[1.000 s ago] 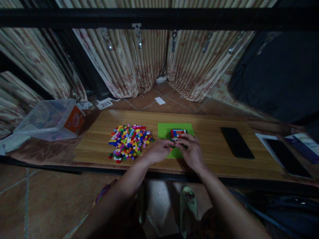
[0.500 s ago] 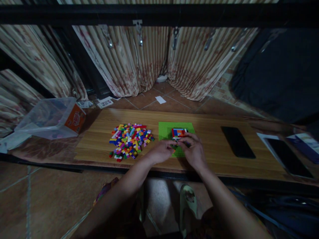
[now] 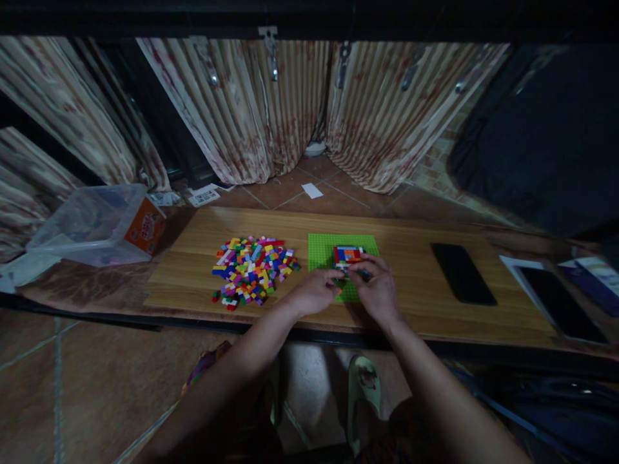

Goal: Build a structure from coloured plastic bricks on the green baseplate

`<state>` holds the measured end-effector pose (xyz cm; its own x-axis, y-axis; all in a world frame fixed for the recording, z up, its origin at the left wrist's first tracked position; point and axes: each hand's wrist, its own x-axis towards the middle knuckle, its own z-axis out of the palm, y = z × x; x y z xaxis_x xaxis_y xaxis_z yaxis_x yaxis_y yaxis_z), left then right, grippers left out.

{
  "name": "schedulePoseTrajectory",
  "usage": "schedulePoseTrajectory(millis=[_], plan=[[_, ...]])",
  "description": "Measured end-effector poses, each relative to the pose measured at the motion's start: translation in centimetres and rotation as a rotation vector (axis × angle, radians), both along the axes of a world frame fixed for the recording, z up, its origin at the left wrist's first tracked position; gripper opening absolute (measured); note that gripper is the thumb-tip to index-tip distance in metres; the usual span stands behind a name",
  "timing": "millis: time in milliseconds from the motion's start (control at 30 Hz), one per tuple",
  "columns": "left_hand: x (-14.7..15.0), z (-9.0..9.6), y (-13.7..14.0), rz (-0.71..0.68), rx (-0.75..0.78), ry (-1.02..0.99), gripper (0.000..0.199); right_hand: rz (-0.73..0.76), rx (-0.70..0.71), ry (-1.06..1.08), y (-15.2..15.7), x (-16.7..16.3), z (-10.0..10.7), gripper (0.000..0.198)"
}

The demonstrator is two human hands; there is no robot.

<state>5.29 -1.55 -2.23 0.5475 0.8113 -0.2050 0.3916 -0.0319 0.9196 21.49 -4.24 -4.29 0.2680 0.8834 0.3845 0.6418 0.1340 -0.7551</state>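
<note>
A green studded baseplate [image 3: 318,250] lies on the wooden board, with a small block of red, blue, orange and white building bricks [image 3: 348,254] standing on it. Both my hands are over the plate's front part, just before that block. My left hand [image 3: 314,293] has its fingers drawn together, fingertips at the block's near side. My right hand [image 3: 376,287] pinches close beside them, its fingers bent at the block's right front corner. Whatever sits between the fingertips is too small and dark to make out. Left of the plate spreads a pile of loose coloured bricks [image 3: 254,267].
The wooden board [image 3: 411,258] carries a dark flat tablet-like slab [image 3: 463,274] on the right. Farther right lies another dark slab [image 3: 563,303] by some papers. A clear plastic bin [image 3: 91,225] with an orange label stands at the left. Striped curtains [image 3: 242,116] hang behind.
The view has tilted slightly. My hands stay at the block's near side, with only small finger shifts; the brick pile and block look the same.
</note>
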Motion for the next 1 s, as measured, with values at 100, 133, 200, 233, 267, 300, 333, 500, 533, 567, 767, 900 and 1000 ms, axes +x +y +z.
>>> schedulePoseTrajectory(millis=[100, 133, 200, 233, 267, 300, 333, 500, 533, 567, 767, 900, 1000], plan=[[0.0, 0.1, 0.0, -0.002, 0.013, 0.01, 0.046, -0.007, 0.001, 0.023, 0.1, 0.0, -0.1, 0.01], [0.0, 0.1, 0.0, -0.004, 0.016, 0.014, 0.046, -0.011, 0.002, 0.032, 0.1, 0.0, -0.1, 0.009], [0.0, 0.1, 0.0, -0.008, 0.027, 0.02, 0.047, -0.019, -0.003, 0.046, 0.2, 0.0, -0.3, 0.009], [0.0, 0.1, 0.0, -0.012, 0.032, 0.022, 0.047, -0.021, -0.005, 0.05, 0.2, 0.0, -0.3, 0.009], [0.0, 0.1, 0.0, -0.017, 0.038, 0.023, 0.047, -0.024, -0.004, 0.052, 0.3, 0.0, -0.4, 0.009], [0.0, 0.1, 0.0, -0.022, 0.043, 0.024, 0.046, -0.026, -0.001, 0.053, 0.3, -0.1, -0.4, 0.009], [0.0, 0.1, 0.0, -0.026, 0.047, 0.022, 0.045, -0.026, 0.003, 0.053, 0.4, -0.1, -0.5, 0.009], [-0.1, 0.2, 0.0, -0.004, 0.033, 0.011, 0.041, -0.021, 0.01, 0.056, 0.3, -0.2, -0.3, 0.009], [-0.2, 0.3, 0.1, 0.002, 0.034, 0.017, 0.039, -0.019, 0.008, 0.051, 0.3, -0.2, -0.2, 0.009], [-0.4, 0.4, 0.3, 0.012, 0.043, 0.027, 0.037, -0.016, 0.005, 0.044, 0.2, -0.2, -0.1, 0.009], [-1.8, 0.9, 1.4, 0.163, 0.241, 0.063, 0.02, -0.045, 0.014, 0.093, 0.3, 0.1, 0.2, 0.012], [-1.4, 0.7, 1.3, 0.123, 0.281, 0.046, 0.017, -0.082, 0.012, 0.169, 0.4, 0.2, 0.6, 0.016], [-0.6, 0.7, 0.8, 0.101, 0.318, 0.053, 0.019, -0.09, 0.012, 0.167, 0.5, 0.2, 0.8, 0.015]])
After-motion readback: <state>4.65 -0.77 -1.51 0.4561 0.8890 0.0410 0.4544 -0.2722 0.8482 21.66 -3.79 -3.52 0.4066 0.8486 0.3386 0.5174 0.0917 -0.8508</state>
